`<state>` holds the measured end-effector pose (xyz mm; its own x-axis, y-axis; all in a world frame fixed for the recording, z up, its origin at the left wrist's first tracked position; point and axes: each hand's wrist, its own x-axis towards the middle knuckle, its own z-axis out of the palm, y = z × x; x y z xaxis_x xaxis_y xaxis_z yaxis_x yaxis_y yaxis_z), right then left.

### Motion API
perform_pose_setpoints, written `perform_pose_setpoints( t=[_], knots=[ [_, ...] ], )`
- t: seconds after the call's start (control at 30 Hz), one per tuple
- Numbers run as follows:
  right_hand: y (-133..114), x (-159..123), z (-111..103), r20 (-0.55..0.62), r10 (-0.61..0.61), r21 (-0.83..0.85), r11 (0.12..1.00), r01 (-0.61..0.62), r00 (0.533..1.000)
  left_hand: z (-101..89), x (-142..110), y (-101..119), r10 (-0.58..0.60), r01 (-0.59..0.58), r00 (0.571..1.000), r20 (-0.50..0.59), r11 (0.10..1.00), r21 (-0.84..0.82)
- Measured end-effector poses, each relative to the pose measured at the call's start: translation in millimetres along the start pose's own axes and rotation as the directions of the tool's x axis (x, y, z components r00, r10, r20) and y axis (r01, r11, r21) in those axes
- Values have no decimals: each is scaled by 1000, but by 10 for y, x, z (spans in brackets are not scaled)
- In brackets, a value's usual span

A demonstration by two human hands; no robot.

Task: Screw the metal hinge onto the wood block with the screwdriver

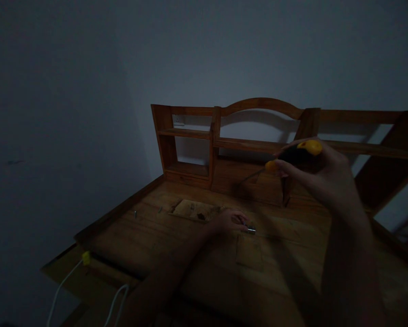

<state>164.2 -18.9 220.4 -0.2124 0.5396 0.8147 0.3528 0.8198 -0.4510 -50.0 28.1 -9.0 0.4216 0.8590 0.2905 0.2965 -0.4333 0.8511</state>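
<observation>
Screwdriver [294, 155] with yellow and black handle is in the right hand [331, 179], at the right of the frame. The fingers are closed around the handle, and the thin shaft points down and to the left, toward the middle of the frame. Its tip is dark and blurred, so I cannot tell whether it touches anything.

The left hand [228, 221] is lower, near the centre of the frame, over the wooden desk top [186, 245]. Its fingers are bent around a small shiny metal piece [251, 230]; I cannot tell how firmly they grip it. Just below this piece lies a flat square panel [249, 252]. To the left of the hand lies a longer wooden board [190, 209] with a dark spot on it.

Farther left, a small metal part [135, 214] is on the desk top. At the lower left of the frame is a yellow connector [86, 258] with a white cable [62, 282]. Behind, a wooden shelf unit [215, 136] stands before a pale wall [204, 54].
</observation>
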Motion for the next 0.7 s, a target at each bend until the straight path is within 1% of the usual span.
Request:
perform_pose_setpoints(
  t=[0.13,0.27,0.33,0.4,0.43,0.47,0.5,0.53,0.57,0.6,0.63,0.67,0.7],
  knots=[
    [2,-5,15,3,0,-41,999,0,1000,4,-8,15,-15,15,1000,5,1000,-24],
    [-12,-11,29,0,-10,-61,998,10,1000,20,-29,-22,23,-23,1000,-1,998,-53],
    [-22,-16,34,-7,-14,-76,997,13,1000,21,-28,-57,39,-38,999,14,998,-55],
    [-31,-20,38,-12,-32,-106,994,30,999,6,-14,-51,30,-29,999,30,999,-31],
    [-34,-22,40,-13,-44,-127,991,42,999,-8,-7,-14,23,-23,999,25,1000,7],
    [-36,-22,42,-14,-53,-146,988,50,999,-23,-7,53,23,-23,1000,-1,998,65],
    [-35,-22,46,-15,-58,-163,985,55,998,-35,-21,155,36,-29,998,-50,991,134],
    [-33,-21,51,-16,-59,-175,983,56,998,-38,-59,289,71,-45,991,-115,976,213],
    [-29,-20,58,-23,-58,-185,981,53,998,-27,-129,451,122,-61,972,-203,958,280],
    [-25,-18,67,-26,-55,-195,980,49,998,5,-242,635,159,-64,945,-287,947,315],
    [-23,-16,78,-25,-52,-207,977,46,998,60,-401,828,170,-48,914,-369,947,317],
    [-22,-15,91,-23,-52,-222,974,46,998,140,-609,1021,157,-20,877,-454,956,292],
    [-26,-15,106,-29,-55,-240,970,46,998,242,-859,1202,123,7,853,-506,969,247]
  ],
)
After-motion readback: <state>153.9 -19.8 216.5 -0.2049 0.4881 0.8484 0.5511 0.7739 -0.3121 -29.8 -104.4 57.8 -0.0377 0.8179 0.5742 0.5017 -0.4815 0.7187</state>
